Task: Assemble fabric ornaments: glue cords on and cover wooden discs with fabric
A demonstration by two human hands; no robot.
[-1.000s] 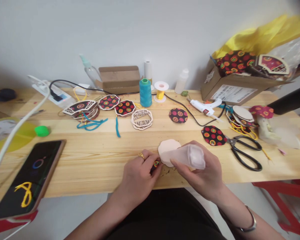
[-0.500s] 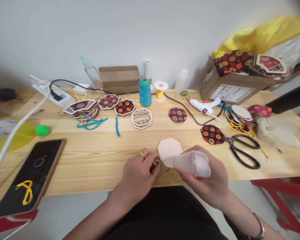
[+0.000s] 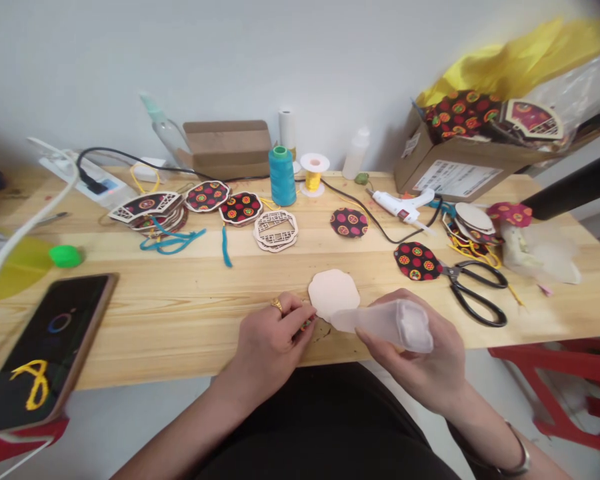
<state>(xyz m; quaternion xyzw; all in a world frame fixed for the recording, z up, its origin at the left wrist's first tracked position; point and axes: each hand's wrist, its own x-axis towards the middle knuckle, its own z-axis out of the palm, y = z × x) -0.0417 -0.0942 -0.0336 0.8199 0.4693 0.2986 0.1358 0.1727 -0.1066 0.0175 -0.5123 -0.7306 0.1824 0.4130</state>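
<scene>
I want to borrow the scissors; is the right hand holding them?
No, the right hand holds a bottle, while the scissors lie on the table.

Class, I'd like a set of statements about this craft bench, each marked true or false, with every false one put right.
1. The right hand holds a translucent squeeze bottle. True.
2. The left hand grips the black-handled scissors. False: it grips a patterned piece, mostly hidden by the fingers; the scissors lie on the wooden table.
3. A yellow cord lies on the smartphone. True.
4. The white glue gun is inside the large cardboard box. False: it lies on the table.
5. The teal thread cone stands upright. True.
</scene>
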